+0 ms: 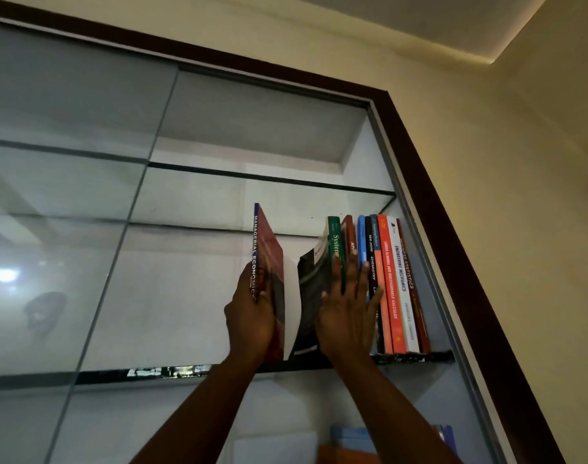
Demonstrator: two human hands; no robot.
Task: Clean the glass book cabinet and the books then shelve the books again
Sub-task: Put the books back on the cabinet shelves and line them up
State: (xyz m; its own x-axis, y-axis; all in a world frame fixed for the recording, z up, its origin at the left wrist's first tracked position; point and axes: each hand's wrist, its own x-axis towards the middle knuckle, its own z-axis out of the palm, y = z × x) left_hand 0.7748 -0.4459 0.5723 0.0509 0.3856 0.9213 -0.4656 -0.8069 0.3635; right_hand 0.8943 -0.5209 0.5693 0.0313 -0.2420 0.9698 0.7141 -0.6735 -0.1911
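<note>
Fingers (248, 279), L hand (250, 321), grip red bk (270, 250); R hand (347, 316) props row (399, 283)

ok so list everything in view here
Managerial Economics book: one, red, blue spine, tilted, leftmost
dark book: one, black, bowed, between the hands
upright books: at least seven, green to maroon, shelf's right end
glass shelves: two, clear, under and above the books
lower books: unclear, blue and orange, bottom edge
cabinet frame: one, dark brown, top and right
glass door: one, reflective, left
left hand: grips the Managerial Economics book
right hand: flat against the upright books
</note>
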